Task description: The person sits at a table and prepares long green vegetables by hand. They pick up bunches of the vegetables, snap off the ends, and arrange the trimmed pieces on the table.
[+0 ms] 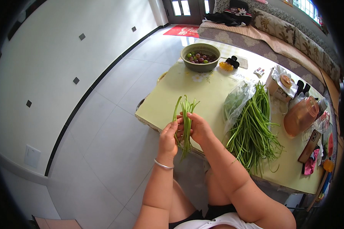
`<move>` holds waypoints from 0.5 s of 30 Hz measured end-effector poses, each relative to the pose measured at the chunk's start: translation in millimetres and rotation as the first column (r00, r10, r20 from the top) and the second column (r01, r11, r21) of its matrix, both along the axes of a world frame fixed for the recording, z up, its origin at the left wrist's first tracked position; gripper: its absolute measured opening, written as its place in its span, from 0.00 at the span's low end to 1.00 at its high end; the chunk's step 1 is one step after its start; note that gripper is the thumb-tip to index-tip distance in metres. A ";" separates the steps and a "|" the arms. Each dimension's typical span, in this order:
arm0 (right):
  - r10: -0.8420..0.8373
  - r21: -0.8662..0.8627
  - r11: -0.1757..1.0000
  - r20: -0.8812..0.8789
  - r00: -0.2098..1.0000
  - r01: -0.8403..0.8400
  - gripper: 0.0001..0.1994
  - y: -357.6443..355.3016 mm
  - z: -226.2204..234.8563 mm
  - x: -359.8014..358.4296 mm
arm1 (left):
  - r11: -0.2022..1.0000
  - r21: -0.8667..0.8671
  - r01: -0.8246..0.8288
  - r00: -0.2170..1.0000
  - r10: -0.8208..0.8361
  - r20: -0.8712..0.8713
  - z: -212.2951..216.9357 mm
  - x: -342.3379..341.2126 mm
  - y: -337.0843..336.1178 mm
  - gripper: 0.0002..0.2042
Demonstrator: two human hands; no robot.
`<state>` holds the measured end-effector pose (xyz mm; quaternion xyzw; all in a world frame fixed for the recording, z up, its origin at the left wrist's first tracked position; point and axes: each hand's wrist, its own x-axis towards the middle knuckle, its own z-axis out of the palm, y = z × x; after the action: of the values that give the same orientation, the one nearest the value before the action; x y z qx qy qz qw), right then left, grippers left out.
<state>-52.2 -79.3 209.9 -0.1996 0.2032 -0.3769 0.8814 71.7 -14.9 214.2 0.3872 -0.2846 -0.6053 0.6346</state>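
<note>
Just off the table's near-left edge, my right hand (199,127) is closed round a small bunch of green vegetable stems (186,110), held roughly upright. My left hand (168,139), a silver bangle on its wrist, is closed beside it, with a single stem (176,110) between thumb and fingers. The fingers of both hands meet around the stems and partly hide them. To the right, a large heap of the same long green stems (254,128) lies on the table, spilling from a clear plastic bag (233,110).
The pale yellow table (162,101) carries a green colander (200,67) of grapes, a black hair claw (232,62), a box (278,87), a pinkish jug (299,116) and a phone (309,146). A sofa (252,38) stands behind, a red mat (181,30) by the door.
</note>
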 end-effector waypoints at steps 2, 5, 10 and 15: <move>-0.077 -0.020 0.997 -0.127 0.989 0.075 0.11 0.3 -3.5 5.0 | 1.000 0.023 -0.006 0.999 0.005 0.034 -1.1 -1.0 0.4 0.17; -0.115 -0.050 0.993 -0.195 0.974 0.108 0.10 -2.8 -20.5 6.5 | 0.998 0.053 -0.019 0.999 0.016 0.042 -12.4 -2.4 -1.1 0.14; -0.155 -0.066 0.987 -0.171 0.973 0.145 0.08 -4.2 -16.9 11.3 | 0.996 0.080 -0.047 0.998 0.043 0.047 -16.3 -3.2 -8.0 0.12; -0.030 -0.034 0.999 -0.195 0.980 0.024 0.08 -9.3 -16.0 8.7 | 0.999 0.046 0.003 0.998 -0.006 0.062 -19.9 1.6 -11.7 0.13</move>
<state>-43.5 -88.6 193.9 -0.2468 0.2854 -0.3707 0.8487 73.3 -26.6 194.4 0.4198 -0.2910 -0.6007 0.6150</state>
